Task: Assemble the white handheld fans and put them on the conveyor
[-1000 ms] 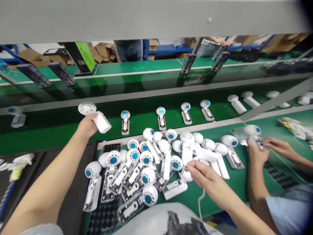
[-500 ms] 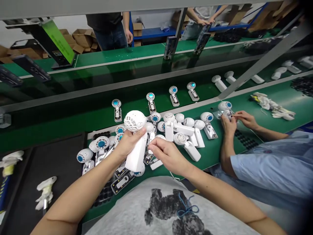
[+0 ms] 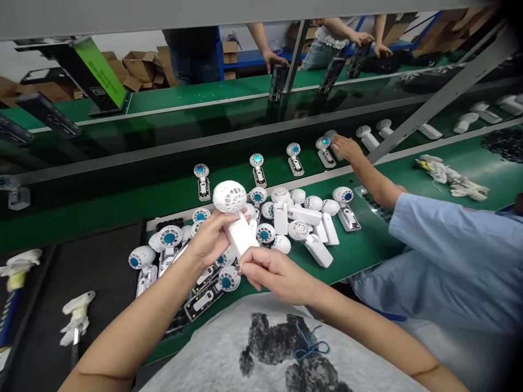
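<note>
A white handheld fan (image 3: pixel 241 235) with a round slotted head is held over the bench by my left hand (image 3: pixel 213 237), whose fingers wrap round its neck. At the lower end of the fan's handle is my right hand (image 3: pixel 278 272), its thumb and forefinger pinched on a small metallic piece too small to make out. Around and beneath both hands lie several similar fans, some all white, such as one white fan (image 3: pixel 312 242), others with open backs and blue centres, such as the open fan (image 3: pixel 212 294).
A green conveyor (image 3: pixel 163 188) beyond carries several fans in a row. On the left, a dark tray (image 3: pixel 44 305) holds a cloth-wrapped tool (image 3: pixel 77 318). A co-worker's arm (image 3: pixel 376 179) reaches to the conveyor at right. Other people stand behind the far bench. A slanting metal post crosses the right.
The held fan's handle has swung right and my right hand has moved down to its end. The co-worker's hand has gone from the bench to the conveyor. Conveyor fans have shifted right.
</note>
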The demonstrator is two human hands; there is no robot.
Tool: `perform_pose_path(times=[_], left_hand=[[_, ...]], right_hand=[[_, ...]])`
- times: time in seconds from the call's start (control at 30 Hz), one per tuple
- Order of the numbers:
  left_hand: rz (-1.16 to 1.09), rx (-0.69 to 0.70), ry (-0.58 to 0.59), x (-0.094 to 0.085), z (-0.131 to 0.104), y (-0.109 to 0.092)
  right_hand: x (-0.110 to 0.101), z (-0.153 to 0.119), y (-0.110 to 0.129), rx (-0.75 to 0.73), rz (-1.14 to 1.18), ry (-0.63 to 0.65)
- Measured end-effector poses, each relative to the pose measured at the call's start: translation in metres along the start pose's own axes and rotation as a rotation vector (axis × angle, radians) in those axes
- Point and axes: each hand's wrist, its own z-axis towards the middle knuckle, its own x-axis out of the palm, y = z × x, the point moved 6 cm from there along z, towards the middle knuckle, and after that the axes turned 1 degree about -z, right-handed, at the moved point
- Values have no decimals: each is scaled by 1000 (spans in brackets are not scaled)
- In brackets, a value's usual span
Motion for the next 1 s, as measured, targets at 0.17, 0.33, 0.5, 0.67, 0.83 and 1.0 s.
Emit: perform_pose_path(times=[0.17,0.33,0.5,0.67,0.83,1.0], left_hand=[[-14,-217,313,-5,-11,14],[-49,-432,311,-14,-28,50],[-192,-466,340,-8,-43,58],[-89,-344,276,-13,-38,42],[-122,-381,61,-25,-28,46],[-154,-441,51,-22,-30,48]], right_hand=[[-9,3,-11,26,193,-44],[-9,-1,-18,55,335,8],[-11,0,-24,123,421,-41],[-20,0,-17,84,303,-115],[-23,-2,-8,40,-82,-195],[-19,-1,-7,51,-258,-196]])
